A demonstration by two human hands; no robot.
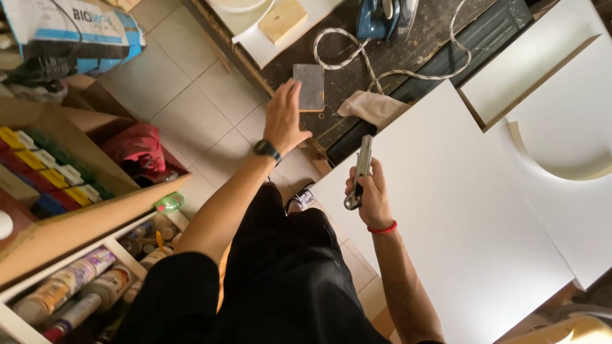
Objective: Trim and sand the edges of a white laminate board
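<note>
Both hands were at work over the edge of a dark, worn surface (408, 48). The left hand (285, 118), a black watch (267, 150) on its wrist, reached up toward twelve o'clock with fingers loosely spread, its fingertips touching or just short of the left edge of a small grey rectangular block (309, 87); contact could not be told for certain, and the hand gripped nothing. The block lay flat on the surface, its long axis running roughly from twelve to six o'clock, directly at one o'clock from the left palm and well apart from the other hand, so the left was clearly the nearer one. The right hand (370, 197), with a red band (382, 228) at the wrist, was clenched around a metal utility knife (360, 171), held upright with its tip pointing to twelve o'clock, over the near corner of a large white panel (459, 210). From the knife, the block lay at about eleven o'clock. Beyond the block, a blue iron (376, 18) sat at one o'clock with its braided cord (357, 60) looping across the surface, and a folded beige cloth (373, 107) lay beside the panel's far edge. A pale wooden block (282, 19) rested at twelve o'clock.
</note>
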